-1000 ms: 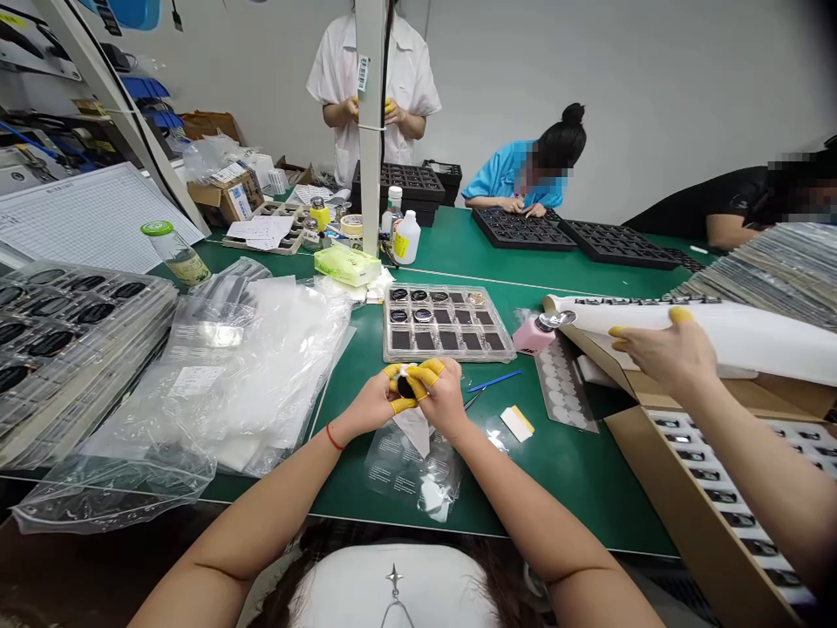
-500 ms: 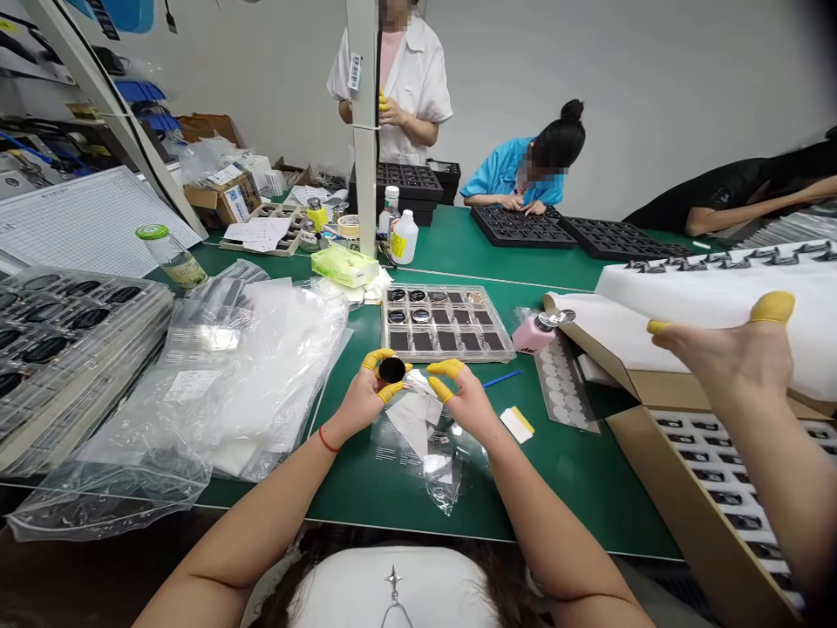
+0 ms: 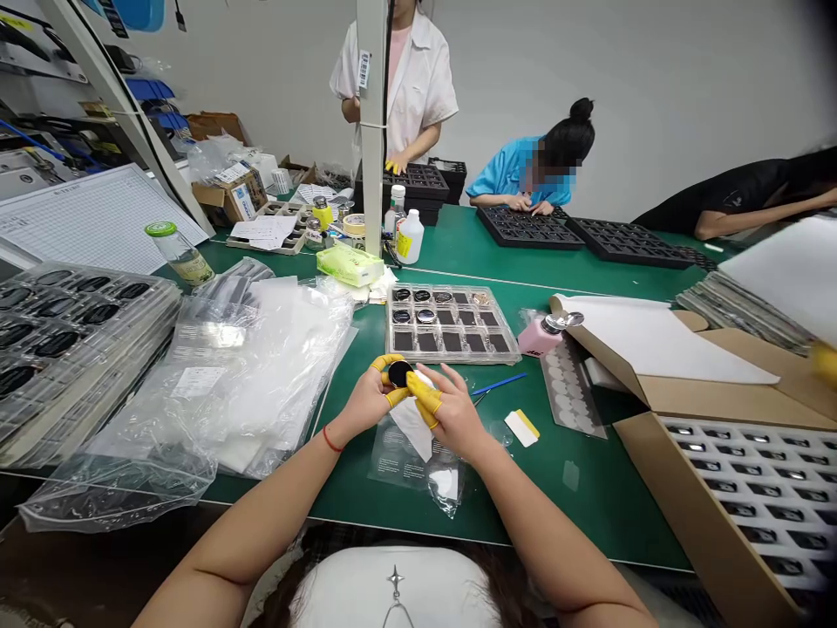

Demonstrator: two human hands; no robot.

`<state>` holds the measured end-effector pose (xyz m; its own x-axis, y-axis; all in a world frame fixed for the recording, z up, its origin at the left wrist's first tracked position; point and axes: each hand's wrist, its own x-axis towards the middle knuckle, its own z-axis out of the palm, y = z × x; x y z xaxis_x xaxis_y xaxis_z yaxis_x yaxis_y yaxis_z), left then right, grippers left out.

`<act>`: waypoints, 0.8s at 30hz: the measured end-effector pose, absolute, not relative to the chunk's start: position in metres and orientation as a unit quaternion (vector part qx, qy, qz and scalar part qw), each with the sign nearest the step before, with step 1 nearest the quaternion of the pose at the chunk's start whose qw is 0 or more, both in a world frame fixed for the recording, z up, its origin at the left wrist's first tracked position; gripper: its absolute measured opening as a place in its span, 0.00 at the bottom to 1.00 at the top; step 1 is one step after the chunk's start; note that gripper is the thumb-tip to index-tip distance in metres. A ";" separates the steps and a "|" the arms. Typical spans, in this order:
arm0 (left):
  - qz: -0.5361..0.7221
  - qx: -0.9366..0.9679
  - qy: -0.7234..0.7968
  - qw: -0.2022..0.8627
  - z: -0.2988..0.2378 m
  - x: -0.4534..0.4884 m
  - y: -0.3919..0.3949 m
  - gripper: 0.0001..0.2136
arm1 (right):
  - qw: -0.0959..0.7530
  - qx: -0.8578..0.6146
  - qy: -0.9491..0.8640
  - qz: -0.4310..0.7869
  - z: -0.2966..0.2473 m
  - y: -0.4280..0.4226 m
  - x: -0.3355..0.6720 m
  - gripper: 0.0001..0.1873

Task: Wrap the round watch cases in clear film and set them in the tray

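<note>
My left hand pinches a round black disc between fingers in yellow finger cots. My right hand sits right beside it, its yellow-capped fingers pressed against the disc's edge and a small white piece of film. Below both hands lie a white paper strip and a clear plastic bag on the green mat. A co-worker's yellow fingertip shows at the far right edge, well apart from my hands.
Ahead stands a clear tray of round pieces. To the right are a pink dispenser bottle, a blue-handled tool, a sticker sheet and an open cardboard box holding black pieces. Plastic bags and stacked trays fill the left.
My hands have come together, and the right fingers now press against the disc. The co-worker's hand has moved right, taking the white foam sheet toward the frame's edge and uncovering more of the box.
</note>
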<state>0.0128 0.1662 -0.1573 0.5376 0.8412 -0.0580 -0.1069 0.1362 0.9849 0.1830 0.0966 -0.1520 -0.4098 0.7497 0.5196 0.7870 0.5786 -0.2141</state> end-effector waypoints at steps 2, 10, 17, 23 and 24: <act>0.352 0.539 0.328 0.691 -0.155 0.012 0.166 0.28 | 0.309 -0.501 -0.808 -0.023 -0.153 0.102 0.192 0.19; 0.453 0.445 0.298 0.712 -0.151 0.006 0.175 0.30 | 0.426 -0.587 -0.670 0.162 -0.153 0.106 0.224 0.21; 0.448 0.545 0.247 0.664 -0.139 -0.012 0.179 0.31 | 0.422 -0.656 -0.495 0.383 -0.154 0.106 0.228 0.28; 0.404 0.586 0.232 0.663 -0.142 -0.015 0.175 0.31 | 0.400 -0.700 -0.416 0.420 -0.163 0.114 0.243 0.18; 0.400 0.585 0.231 0.667 -0.143 -0.015 0.175 0.32 | 0.398 -0.692 -0.418 0.433 -0.167 0.116 0.246 0.19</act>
